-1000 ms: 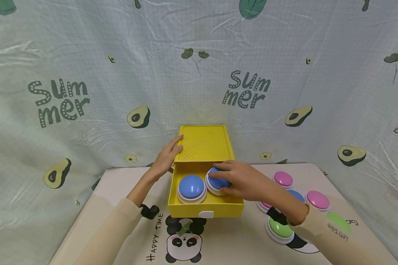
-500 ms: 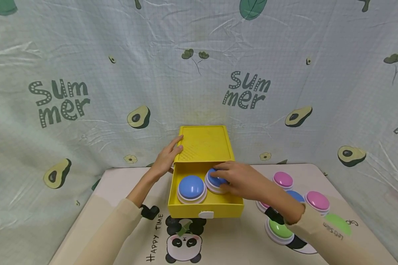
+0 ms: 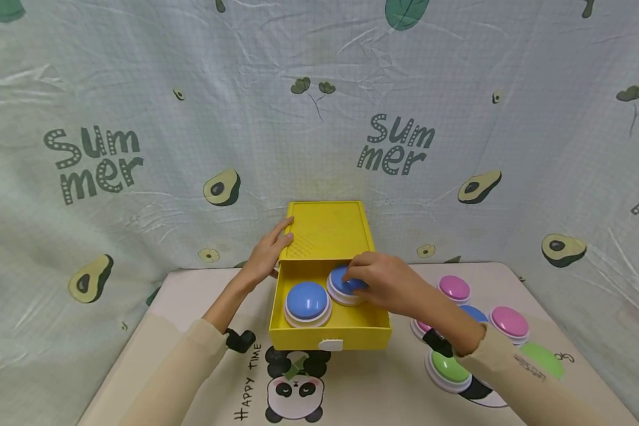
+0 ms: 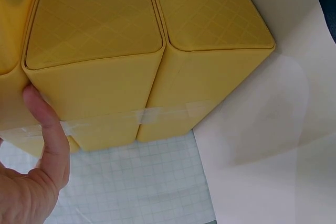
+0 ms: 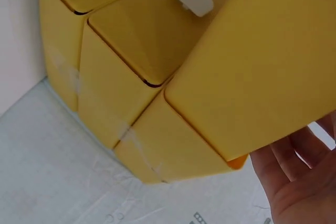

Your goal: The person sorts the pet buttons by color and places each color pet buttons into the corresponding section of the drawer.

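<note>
Blue button (image 3: 337, 279) with a white rim sits toward the back right of the pulled-out yellow drawer (image 3: 298, 340), its right side under the bent fingers of the right hand (image 3: 391, 284); whether that grip pinches the button or only rests against it cannot be told. A second blue button (image 3: 307, 300) lies just beside it, front left. The left hand (image 3: 263, 257), its grip spread, touches the left side of the yellow box (image 3: 330, 231) from which the drawer juts. A white handle (image 3: 331, 344) marks the drawer's front. Rightward on the counter (image 3: 389, 390), partly behind the right forearm, stand pink buttons (image 3: 510, 320), a green button (image 3: 449, 368) and another blue one. Behind hangs a sheet (image 3: 277, 142) printed with avocados.
</note>
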`<state>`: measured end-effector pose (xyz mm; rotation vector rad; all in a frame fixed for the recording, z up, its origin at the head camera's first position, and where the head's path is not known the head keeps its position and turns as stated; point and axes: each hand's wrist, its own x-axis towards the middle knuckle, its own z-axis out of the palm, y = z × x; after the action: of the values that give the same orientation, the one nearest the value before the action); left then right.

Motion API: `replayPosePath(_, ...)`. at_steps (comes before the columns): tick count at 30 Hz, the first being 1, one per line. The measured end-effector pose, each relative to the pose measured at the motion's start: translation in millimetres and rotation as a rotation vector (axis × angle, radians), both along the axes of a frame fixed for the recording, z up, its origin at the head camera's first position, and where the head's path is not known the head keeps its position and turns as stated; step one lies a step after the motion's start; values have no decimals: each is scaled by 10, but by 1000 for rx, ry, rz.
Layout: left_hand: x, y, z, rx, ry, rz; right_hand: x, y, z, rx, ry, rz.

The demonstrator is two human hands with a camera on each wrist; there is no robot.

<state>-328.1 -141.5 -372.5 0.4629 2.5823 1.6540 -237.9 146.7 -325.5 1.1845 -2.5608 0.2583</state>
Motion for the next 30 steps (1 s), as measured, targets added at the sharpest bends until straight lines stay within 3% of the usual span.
replayPosePath(8,-3,17,5,3,-3,5,-105,-33,-41,-55,18,-79)
replayPosePath(13,-21,18,-15,-1,1,1,-148,-28,-51,-66,49,-53)
replayPosePath(16,-30,19,-23,0,4,6,-158,16,-18,-122,-6,-20)
replayPosePath(23,-22,19,-23,4,-6,3,-193,405,144,-394,-171,-58)
replayPosePath(30,-11,-4,-14,-5,1,2,-211,968,79,-402,-211,-170)
